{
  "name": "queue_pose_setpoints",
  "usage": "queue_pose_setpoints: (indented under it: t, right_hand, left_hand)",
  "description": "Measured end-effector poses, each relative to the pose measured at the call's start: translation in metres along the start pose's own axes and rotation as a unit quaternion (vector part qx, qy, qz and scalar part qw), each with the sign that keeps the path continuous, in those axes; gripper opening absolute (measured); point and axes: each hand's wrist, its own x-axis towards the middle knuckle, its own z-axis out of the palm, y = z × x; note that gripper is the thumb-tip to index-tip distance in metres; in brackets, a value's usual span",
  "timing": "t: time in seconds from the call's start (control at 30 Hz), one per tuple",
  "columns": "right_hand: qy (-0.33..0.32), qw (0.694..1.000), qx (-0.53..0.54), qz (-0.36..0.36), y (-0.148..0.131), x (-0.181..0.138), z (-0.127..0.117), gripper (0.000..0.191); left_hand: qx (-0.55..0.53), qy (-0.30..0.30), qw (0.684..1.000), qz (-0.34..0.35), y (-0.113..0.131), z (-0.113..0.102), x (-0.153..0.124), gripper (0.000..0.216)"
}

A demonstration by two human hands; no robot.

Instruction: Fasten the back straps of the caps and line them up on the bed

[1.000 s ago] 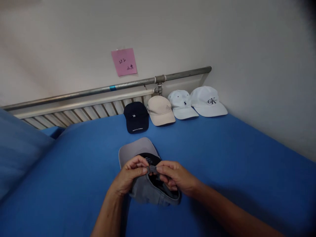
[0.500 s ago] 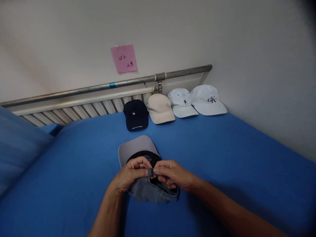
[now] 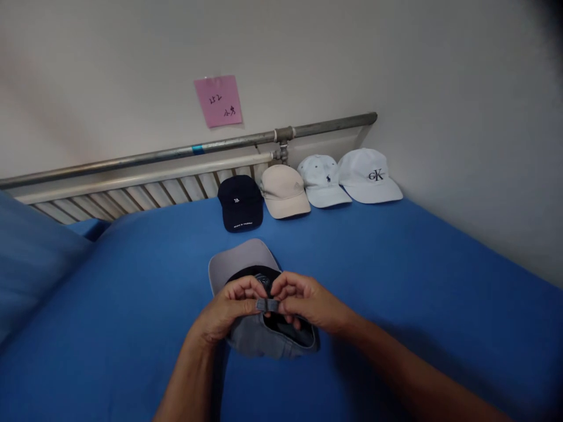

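Note:
A grey baseball cap (image 3: 272, 343) lies upside down on the blue sheet, its paler brim (image 3: 240, 261) pointing away from me. Across its back opening runs a short grey strap (image 3: 268, 305), lifted between my hands. My left hand (image 3: 229, 308) pinches the strap's left end between thumb and fingers. At the right end, my right hand (image 3: 305, 299) closes thumb and fingers on the same strap. Dark lining shows inside the cap, partly covered by my fingers. Whether the strap carries a buckle is too small to tell.
Behind, in a row, stand a navy cap (image 3: 240, 203), a beige cap (image 3: 285, 192), a pale cap with a small emblem (image 3: 324, 180) and a white cap (image 3: 367, 176). A radiator (image 3: 145, 196) and metal pipe (image 3: 153, 159) run along the wall. Blue cloth (image 3: 39, 252) hangs at left.
More of the strap shows between my hands now. My right hand's fingers have shifted slightly up and right along it. The view has tilted a little.

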Motion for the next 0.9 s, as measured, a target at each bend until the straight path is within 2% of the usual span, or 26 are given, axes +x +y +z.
queue_pose_setpoints:
  t: [0.13, 0.37, 0.5, 0.6, 0.67, 0.8, 0.9]
  right_hand:
    - [-0.001, 1.000, -0.018, 0.002, -0.003, -0.003, -0.001, 0.009]
    - [0.015, 1.000, -0.028, -0.003, 0.004, 0.000, 0.004, 0.009]
    - [-0.005, 1.000, -0.010, -0.013, 0.000, -0.001, 0.006, 0.012]
    - [0.025, 0.997, -0.036, -0.066, -0.005, -0.004, 0.005, 0.009]
    - [0.043, 0.989, -0.093, -0.108, -0.005, -0.005, 0.003, 0.011]
    - [0.016, 0.954, -0.232, -0.190, 0.000, -0.005, 0.004, 0.019]
    - [0.014, 0.953, -0.213, -0.213, 0.005, -0.003, 0.006, 0.011]
  left_hand:
    - [-0.010, 0.010, 1.000, 0.027, 0.001, -0.004, -0.002, 0.012]
    - [0.000, -0.007, 1.000, -0.001, 0.002, 0.001, -0.002, 0.013]
    - [0.017, -0.005, 1.000, -0.019, 0.003, 0.004, -0.001, 0.015]
    - [0.011, 0.000, 1.000, -0.017, 0.003, 0.006, 0.000, 0.017]
    - [0.005, 0.001, 1.000, -0.023, 0.003, 0.008, 0.000, 0.018]
    - [0.000, 0.003, 0.999, -0.039, 0.004, 0.010, 0.002, 0.022]
    - [0.006, 0.004, 0.999, -0.045, 0.004, 0.011, 0.002, 0.023]
